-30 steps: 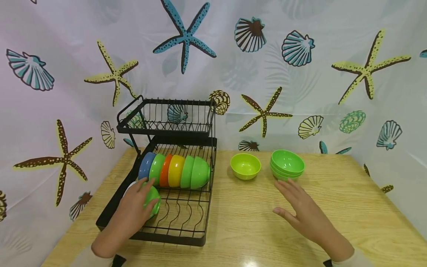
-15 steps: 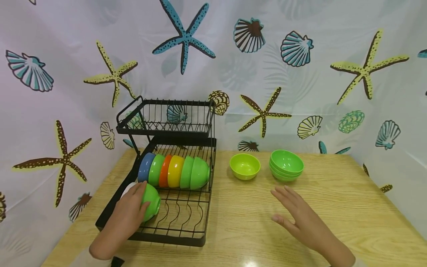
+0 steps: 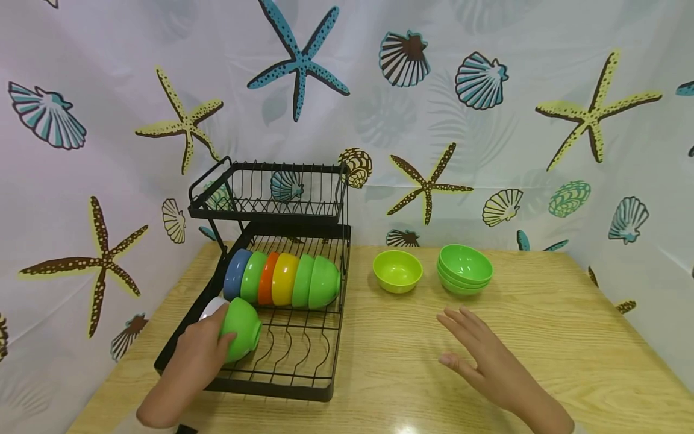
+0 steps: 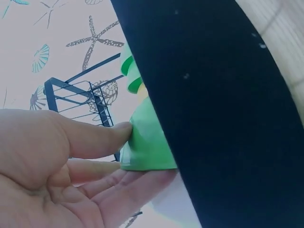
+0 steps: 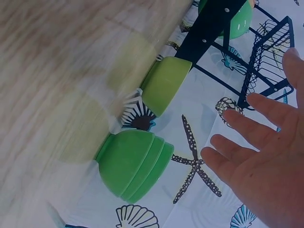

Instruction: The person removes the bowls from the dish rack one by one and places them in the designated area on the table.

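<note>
Seemingly midway: six bowls (image 3: pixel 284 279) stood in rack (image 3: pixel 303 392), behind green bowl (image 3: pixel 241 333) left hand (image 3: pixel 200 345) pinched; right hand (image 3: pixel 486 363) hovered wide, empty; lime bowl (image 3: pixel 397 272), green stack (image 3: pixel 465 271) sat outside.

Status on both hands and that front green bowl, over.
Left hand grips front green bowl at lower tier of dish rack. Right hand open, holding nothing. White bowl crowds green one's left side.

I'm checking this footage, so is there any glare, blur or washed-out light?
Head view: a white glare spot on the wooden table at the frame's bottom edge; left wrist view: pale, bluish light, the black dish rack partly hiding the green bowl; right wrist view: soft wood grain, a hazy reflection beside the lime-green bowl.
</note>
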`<action>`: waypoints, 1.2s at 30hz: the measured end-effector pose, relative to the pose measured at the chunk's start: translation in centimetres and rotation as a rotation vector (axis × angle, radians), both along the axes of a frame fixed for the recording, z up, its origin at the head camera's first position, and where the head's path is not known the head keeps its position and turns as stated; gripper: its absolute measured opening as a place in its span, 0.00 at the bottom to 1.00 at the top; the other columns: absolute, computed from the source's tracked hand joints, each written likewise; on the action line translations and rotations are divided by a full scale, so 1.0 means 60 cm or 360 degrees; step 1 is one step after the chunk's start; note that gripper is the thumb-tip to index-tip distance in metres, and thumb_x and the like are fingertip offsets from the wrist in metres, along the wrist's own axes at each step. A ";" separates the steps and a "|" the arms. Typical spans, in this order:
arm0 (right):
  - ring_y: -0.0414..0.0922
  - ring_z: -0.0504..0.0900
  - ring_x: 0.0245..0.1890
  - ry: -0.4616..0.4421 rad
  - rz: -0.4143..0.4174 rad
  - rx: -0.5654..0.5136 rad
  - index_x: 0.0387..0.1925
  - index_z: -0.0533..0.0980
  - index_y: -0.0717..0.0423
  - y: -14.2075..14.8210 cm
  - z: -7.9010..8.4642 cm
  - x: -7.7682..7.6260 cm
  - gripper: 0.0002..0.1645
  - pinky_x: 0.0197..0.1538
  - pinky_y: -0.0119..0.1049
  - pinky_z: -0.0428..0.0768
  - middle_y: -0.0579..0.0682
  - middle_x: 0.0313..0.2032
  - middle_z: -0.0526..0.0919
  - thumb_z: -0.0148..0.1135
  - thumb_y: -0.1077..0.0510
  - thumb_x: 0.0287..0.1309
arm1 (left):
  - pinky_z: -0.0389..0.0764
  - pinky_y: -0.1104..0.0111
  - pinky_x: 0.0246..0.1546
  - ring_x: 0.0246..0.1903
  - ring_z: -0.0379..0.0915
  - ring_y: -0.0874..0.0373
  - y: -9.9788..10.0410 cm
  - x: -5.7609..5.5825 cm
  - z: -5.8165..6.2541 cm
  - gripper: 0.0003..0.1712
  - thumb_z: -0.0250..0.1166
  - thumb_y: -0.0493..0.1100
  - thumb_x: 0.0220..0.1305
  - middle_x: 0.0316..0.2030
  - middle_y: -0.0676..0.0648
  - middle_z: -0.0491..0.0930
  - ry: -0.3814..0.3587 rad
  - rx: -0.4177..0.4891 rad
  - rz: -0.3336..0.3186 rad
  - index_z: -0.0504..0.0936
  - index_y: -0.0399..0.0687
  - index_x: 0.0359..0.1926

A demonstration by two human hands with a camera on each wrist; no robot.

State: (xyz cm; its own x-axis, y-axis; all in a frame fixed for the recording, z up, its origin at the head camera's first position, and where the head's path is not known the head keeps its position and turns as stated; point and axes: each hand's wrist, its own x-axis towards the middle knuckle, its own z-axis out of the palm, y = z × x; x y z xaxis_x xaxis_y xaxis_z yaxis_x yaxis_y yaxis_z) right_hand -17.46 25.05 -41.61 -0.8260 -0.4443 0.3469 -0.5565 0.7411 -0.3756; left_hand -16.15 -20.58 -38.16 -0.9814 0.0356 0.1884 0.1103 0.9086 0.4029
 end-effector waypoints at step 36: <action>0.65 0.57 0.67 -0.0078 0.0050 -0.0017 0.68 0.65 0.50 -0.002 -0.016 0.001 0.34 0.58 0.68 0.65 0.57 0.65 0.67 0.61 0.46 0.63 | 0.84 0.67 0.29 0.35 0.82 0.47 -0.038 -0.002 -0.013 0.30 0.68 0.34 0.58 0.35 0.35 0.83 0.0041 0.0492 0.0069 0.71 0.26 0.59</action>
State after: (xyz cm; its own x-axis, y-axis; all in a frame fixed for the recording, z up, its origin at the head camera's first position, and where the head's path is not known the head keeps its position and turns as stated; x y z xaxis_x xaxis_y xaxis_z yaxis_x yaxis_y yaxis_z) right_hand -17.39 24.91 -42.58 -0.8279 -0.4667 0.3112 -0.5600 0.7194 -0.4110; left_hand -16.28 -22.86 -38.95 -0.9756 -0.0687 0.2085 0.0880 0.7476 0.6583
